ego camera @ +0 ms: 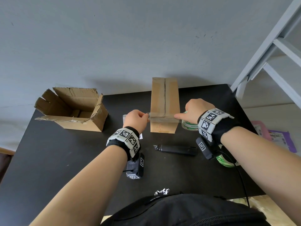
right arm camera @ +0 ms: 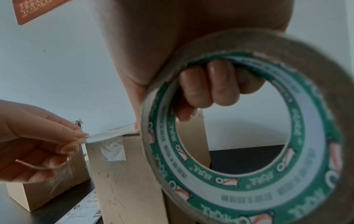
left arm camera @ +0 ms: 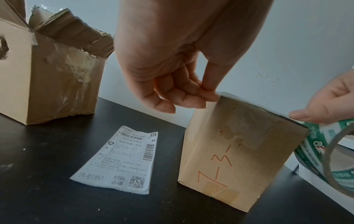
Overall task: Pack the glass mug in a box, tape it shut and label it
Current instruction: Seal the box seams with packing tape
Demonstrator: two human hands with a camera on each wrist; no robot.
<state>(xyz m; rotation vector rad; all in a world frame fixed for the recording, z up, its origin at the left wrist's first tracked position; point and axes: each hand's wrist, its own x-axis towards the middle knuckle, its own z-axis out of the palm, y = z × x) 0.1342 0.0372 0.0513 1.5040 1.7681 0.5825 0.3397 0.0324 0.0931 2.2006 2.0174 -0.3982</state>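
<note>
Box (ego camera: 164,101) stands upright on the black table (ego camera: 65,160), flaps closed, 1 tape strip already along the center seam. Mug isn't visible; presumably inside, can't confirm.

Left hand (ego camera: 137,119) pinches the free end of the tape strip (ego camera: 162,119) just past the box's left edge. Right hand (ego camera: 195,110) has fingers curled through the tape roll (right arm camera: 247,133), index finger straight, pressing the strip at the box's right edge. Strip spans the top near the front edge, crossing the seam.

Risks, biggest first:
1. Box is tall and narrow, nothing pins it. Uneven pull between hands could tip or slide it, with glass likely inside.
2. Strip looks partly unstuck on the left. If tension drops it may fold on itself or wrinkle.
3. Cutter (ego camera: 177,149) lies near the front of the table and both hands are busy. Reaching for it means letting 1 end go.
4. Shipping label (left arm camera: 122,160) lies loose left of the box, could snag the sticky end.
</note>
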